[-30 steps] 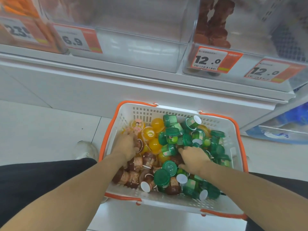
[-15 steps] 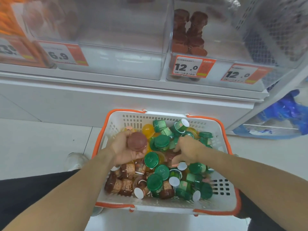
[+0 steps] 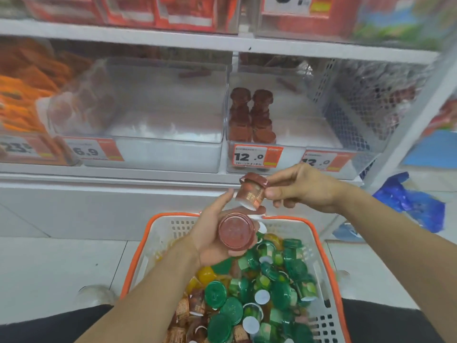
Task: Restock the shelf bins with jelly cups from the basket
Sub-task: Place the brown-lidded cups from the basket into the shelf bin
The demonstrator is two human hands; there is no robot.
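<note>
Jelly cups fill the basket (image 3: 158,233) nearest the person. Above its far rim, the left hand (image 3: 210,233) grips a brown cup (image 3: 236,231), and the right hand (image 3: 300,188) pinches another cup (image 3: 252,193). Its light pinch could slip, dropping that cup short of the bin (image 3: 284,144), where brown cups stand at the left wall.

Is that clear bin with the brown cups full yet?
Nowhere near full: the clear bin holds only two short stacks of brown cups at its left.
</note>
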